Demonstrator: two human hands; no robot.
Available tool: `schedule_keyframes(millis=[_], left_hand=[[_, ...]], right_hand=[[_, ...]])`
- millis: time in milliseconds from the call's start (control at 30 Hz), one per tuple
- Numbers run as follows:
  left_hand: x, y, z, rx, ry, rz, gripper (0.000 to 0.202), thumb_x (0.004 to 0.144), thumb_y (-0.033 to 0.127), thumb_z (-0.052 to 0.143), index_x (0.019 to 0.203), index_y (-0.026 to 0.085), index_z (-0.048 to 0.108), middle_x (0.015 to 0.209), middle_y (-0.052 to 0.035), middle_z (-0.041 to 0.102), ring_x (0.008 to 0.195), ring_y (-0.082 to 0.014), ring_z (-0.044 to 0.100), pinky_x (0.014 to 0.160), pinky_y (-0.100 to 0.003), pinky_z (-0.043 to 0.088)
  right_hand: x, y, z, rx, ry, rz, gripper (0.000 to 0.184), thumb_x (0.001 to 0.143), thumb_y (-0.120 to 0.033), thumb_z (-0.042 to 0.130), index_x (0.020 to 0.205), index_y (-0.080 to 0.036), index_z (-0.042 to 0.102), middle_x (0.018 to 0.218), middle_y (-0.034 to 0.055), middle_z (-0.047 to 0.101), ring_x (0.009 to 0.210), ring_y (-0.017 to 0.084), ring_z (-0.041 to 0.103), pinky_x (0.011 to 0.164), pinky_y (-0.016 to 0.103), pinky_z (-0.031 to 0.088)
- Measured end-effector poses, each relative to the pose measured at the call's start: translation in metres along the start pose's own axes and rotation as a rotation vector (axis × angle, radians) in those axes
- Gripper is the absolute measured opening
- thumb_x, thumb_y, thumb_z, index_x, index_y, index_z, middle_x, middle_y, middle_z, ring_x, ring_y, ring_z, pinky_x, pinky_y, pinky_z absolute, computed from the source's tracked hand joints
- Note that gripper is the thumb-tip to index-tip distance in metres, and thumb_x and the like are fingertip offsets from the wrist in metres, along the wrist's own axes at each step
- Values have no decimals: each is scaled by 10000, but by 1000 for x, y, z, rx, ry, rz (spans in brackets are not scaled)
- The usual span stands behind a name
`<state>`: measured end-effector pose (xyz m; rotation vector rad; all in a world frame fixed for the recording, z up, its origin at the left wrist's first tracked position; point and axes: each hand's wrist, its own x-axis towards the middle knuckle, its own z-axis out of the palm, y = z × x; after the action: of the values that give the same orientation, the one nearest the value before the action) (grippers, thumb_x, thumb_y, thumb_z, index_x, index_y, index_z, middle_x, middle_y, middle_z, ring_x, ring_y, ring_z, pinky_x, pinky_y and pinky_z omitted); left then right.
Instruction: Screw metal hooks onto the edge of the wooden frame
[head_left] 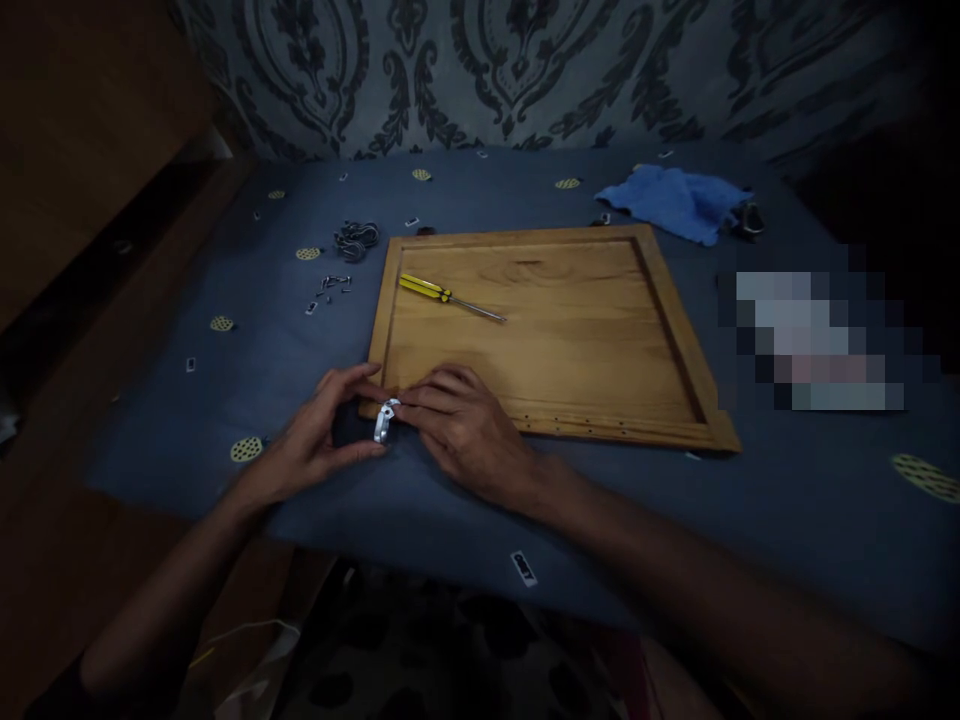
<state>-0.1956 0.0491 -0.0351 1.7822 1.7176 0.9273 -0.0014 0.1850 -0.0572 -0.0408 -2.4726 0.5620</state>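
Note:
A small curved silver metal fitting (382, 424) is at the near left corner of a wooden panel (570, 330) with a raised frame. My left hand (326, 430) curls around the fitting from the left, its thumb at the lower end and a finger reaching the upper end. From the right, my right hand (469, 430) pinches the fitting's upper end with its fingertips. Whether a screw is also between those fingertips is too small to tell. Lying on the panel is a screwdriver (450, 297) with a yellow and black handle.
Several loose screws (334, 285) and a cluster of dark, shiny curved metal pieces (355, 240) lie left of the panel on the blue patterned sheet (292, 350). A blue cloth (675, 200) is at the back right, beside a dark object (748, 220). Something pixelated lies at the right.

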Motion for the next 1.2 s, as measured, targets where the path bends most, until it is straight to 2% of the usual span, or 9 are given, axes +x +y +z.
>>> schedule_keyframes(millis=[200,367,567,700,767,867,1033,1133,1200], left_hand=[[1,1,-1,11,-1,20,760,834,370,751,1468,280,340,1210,-82,637,1172,-249,592,1113,-486,436],[1,0,-1,9,-7,4,755,836,374,748,1464,293,336,1228,-80,635,1185,-249,590,1094,-487,455],[2,-2,0,-53,-4,-21,760,813,385,770,1445,307,355,1213,-58,639,1207,-244,575,1140,-495,400],[2,-4,1,-59,-1,-22,769,805,397,774,1443,278,361,1226,-76,639,1242,-260,556,1153,-517,378],[2,-4,0,-64,-6,-16,769,813,395,766,1448,267,353,1228,-86,638,1240,-261,563,1151,-524,383],[2,1,-7,-77,-45,-1,744,834,398,741,1453,269,349,1264,-92,631,1230,-243,588,1125,-487,433],[11,13,-27,-75,-158,5,628,890,407,672,1441,271,403,1270,-82,657,1194,-218,628,1021,-405,529],[26,9,-36,-78,-196,-4,519,904,437,646,1362,235,507,1151,-70,709,1071,-200,681,916,-337,572],[40,-2,-42,-72,-172,-22,423,925,457,608,1256,194,584,1036,-63,724,962,-180,699,843,-304,584]], right_hand=[[0,1,0,13,-2,-7,288,964,-109,474,1131,-161,703,1062,91,738,1006,239,584,931,459,444],[1,0,0,16,30,-18,242,917,-65,557,1092,-140,708,1033,96,739,986,231,602,941,419,438],[2,-1,-1,21,-1,15,294,931,-72,520,1125,-186,708,1041,80,744,978,230,598,925,428,454],[3,-2,-1,24,0,4,289,906,-55,534,1102,-165,717,1048,109,746,954,240,606,908,439,470],[2,-2,0,48,2,36,314,886,-37,544,1093,-191,724,1043,102,749,952,240,615,908,442,472],[2,-1,2,206,57,154,359,840,-6,568,1067,-222,743,1029,76,759,963,234,639,915,436,479],[5,-1,0,246,151,206,386,815,14,546,1035,-214,767,989,65,772,940,218,682,875,395,536],[8,0,-4,299,189,257,405,812,12,520,1004,-229,783,945,45,777,900,188,708,808,323,568],[9,2,-8,330,207,295,399,808,-3,515,993,-226,789,942,46,777,885,176,721,790,294,577]])
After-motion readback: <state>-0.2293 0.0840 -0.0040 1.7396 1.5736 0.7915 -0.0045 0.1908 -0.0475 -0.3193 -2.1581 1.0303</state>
